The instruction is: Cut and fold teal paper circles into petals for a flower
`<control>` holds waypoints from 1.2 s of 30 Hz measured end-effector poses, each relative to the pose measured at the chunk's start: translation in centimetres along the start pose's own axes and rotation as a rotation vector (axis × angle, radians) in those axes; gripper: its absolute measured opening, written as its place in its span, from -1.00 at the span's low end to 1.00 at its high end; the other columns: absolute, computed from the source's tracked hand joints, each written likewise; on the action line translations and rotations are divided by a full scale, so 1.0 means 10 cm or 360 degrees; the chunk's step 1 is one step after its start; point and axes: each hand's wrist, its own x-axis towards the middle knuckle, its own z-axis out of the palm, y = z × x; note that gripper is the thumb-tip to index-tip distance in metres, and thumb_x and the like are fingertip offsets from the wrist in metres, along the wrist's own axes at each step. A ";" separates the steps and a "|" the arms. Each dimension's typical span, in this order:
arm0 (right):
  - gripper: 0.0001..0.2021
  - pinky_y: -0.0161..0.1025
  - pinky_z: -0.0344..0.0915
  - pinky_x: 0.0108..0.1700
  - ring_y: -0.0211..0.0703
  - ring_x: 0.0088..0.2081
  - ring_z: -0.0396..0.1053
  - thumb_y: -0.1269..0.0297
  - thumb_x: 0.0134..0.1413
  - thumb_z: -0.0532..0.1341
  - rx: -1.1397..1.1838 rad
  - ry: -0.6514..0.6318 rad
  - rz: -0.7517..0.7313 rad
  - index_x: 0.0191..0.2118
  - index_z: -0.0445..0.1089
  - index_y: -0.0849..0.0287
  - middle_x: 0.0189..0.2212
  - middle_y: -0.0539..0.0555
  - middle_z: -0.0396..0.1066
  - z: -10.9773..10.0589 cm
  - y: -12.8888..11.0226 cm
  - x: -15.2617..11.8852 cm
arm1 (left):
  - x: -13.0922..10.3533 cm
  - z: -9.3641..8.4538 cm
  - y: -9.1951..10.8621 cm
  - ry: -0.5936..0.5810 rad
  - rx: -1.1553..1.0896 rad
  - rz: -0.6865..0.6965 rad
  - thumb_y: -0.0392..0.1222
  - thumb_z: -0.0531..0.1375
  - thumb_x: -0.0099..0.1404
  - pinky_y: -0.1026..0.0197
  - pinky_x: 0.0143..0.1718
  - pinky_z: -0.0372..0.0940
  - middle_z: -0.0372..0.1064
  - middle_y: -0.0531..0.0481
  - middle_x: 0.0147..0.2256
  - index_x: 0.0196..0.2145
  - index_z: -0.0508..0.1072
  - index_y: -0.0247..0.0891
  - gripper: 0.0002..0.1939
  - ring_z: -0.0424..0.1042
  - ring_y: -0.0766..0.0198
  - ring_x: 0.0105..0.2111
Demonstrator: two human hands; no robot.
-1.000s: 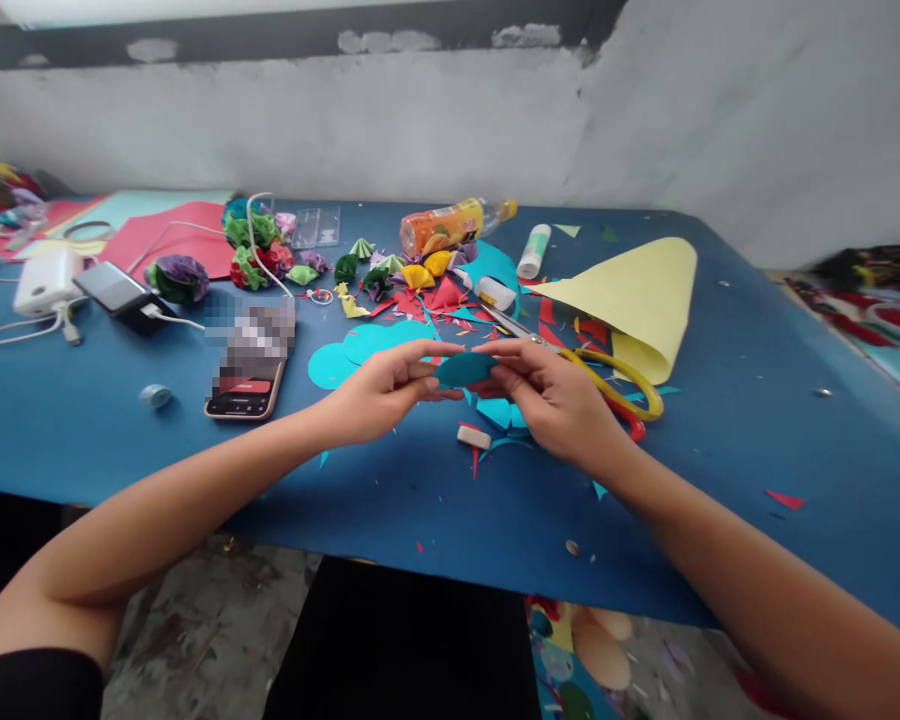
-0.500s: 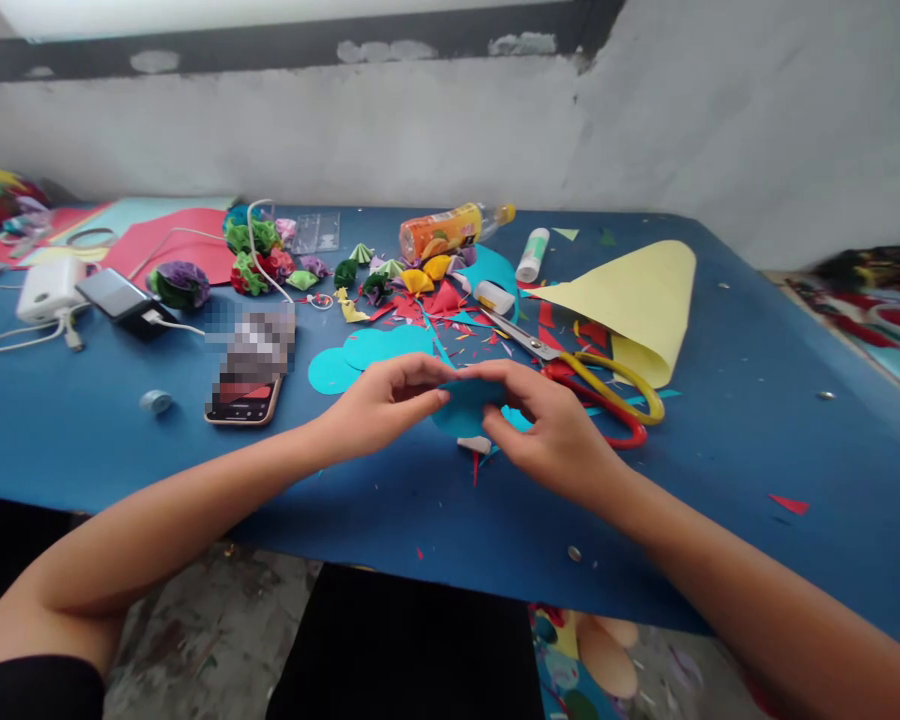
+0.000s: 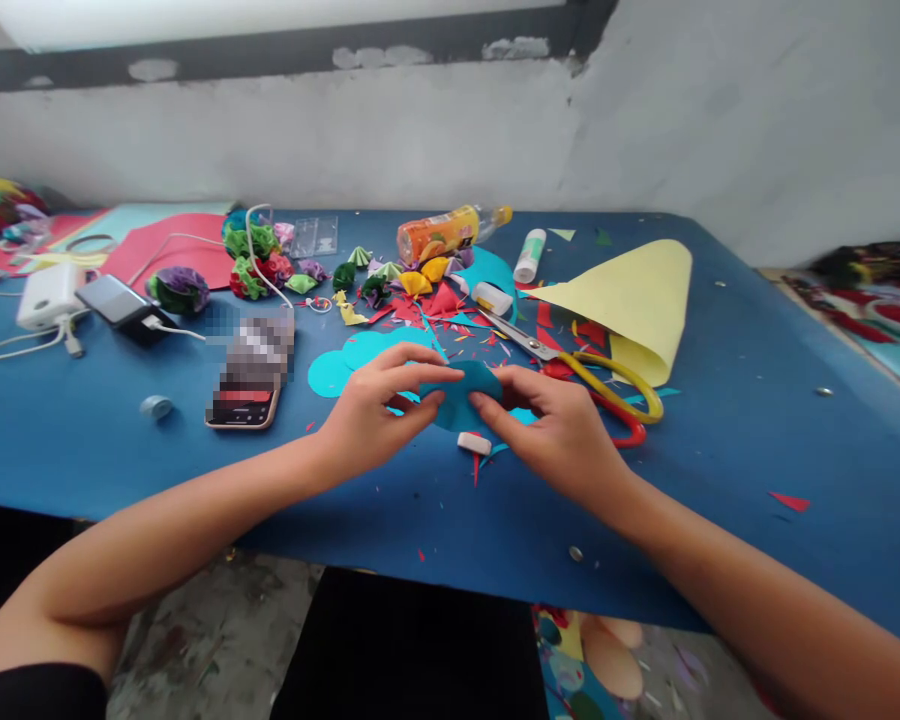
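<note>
Between my two hands a blue paper circle (image 3: 461,400) is held up over the table. My left hand (image 3: 379,400) pinches its left edge between thumb and fingers. On the other side my right hand (image 3: 551,420) grips the right edge, thumb toward me. More blue paper circles (image 3: 331,373) lie overlapping behind my left hand. Just below the held circle rests a small white eraser (image 3: 474,443). Scissors (image 3: 570,365) with yellow and red handles lie partly open beyond my right hand.
A phone (image 3: 244,400) lies on the left, near a power bank (image 3: 124,305) with cables. Folded paper pieces (image 3: 416,283), red scraps, an orange drink bottle (image 3: 450,232) and a glue stick (image 3: 529,255) are at the back. Rolled yellow paper (image 3: 645,300) sits right.
The blue circle now shows more of its face, tilted toward me. My fingers have moved apart along its edges, the left ones shifting slightly left. The eraser is more visible.
</note>
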 end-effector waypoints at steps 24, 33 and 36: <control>-0.89 -0.20 0.42 -0.27 -0.11 -0.34 0.48 0.36 0.12 0.16 -0.0454 0.0096 -0.0530 -0.25 0.42 0.11 -0.30 0.09 0.52 0.04 0.05 -0.07 | -0.03 0.02 0.00 0.0012 0.0247 0.0149 -0.36 0.16 0.18 0.54 -0.55 0.38 0.41 -0.10 -0.16 -0.17 0.47 -0.32 -0.76 0.45 0.42 -0.35; -0.90 -0.23 0.40 -0.29 -0.12 -0.33 0.47 0.41 0.12 0.16 -0.0504 0.0070 -0.0656 -0.25 0.37 0.12 -0.31 0.09 0.51 0.03 0.07 -0.06 | -0.03 0.02 -0.01 -0.0026 0.0254 0.0207 -0.38 0.14 0.20 0.52 -0.53 0.37 0.41 -0.12 -0.16 -0.16 0.46 -0.34 -0.76 0.46 0.38 -0.27; -0.90 -0.21 0.39 -0.25 -0.11 -0.30 0.44 0.42 0.11 0.17 -0.0630 0.0091 -0.0785 -0.26 0.37 0.12 -0.32 0.10 0.48 0.02 0.08 -0.05 | -0.03 0.01 -0.04 -0.0099 0.0272 0.0317 -0.40 0.07 0.26 0.45 -0.38 0.41 0.44 -0.11 -0.18 -0.16 0.44 -0.34 -0.77 0.46 0.35 -0.21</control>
